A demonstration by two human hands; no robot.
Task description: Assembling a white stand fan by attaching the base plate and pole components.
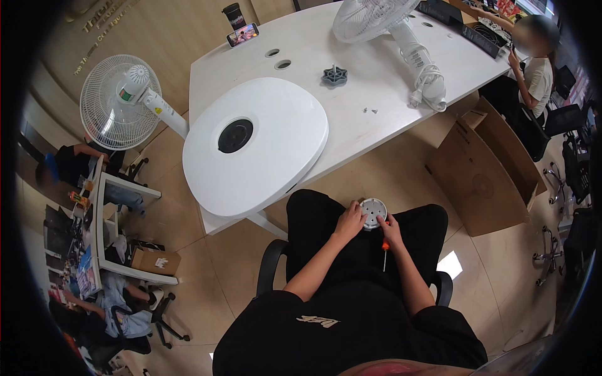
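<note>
Above my lap, my left hand (352, 220) grips a round, light grey plastic disc (374, 210) by its left edge. Several small holes dot the disc's face. My right hand (392, 232) is closed round a screwdriver (385, 246) with an orange handle, its shaft pointing back toward me. The fingers of that hand also touch the disc's right edge. On the white table lies a large, rounded white fan base (263, 169) with a dark round opening. Beyond it sit a grey star-shaped knob (334, 76) and a few tiny parts (370, 111), perhaps screws.
A white fan (401, 37) with a coiled cord lies at the table's far side. Another fan (122, 100) stands left of the table. A phone (242, 35) leans against a black cup (233, 15). To the right stands an open cardboard box (480, 175); other people sit nearby.
</note>
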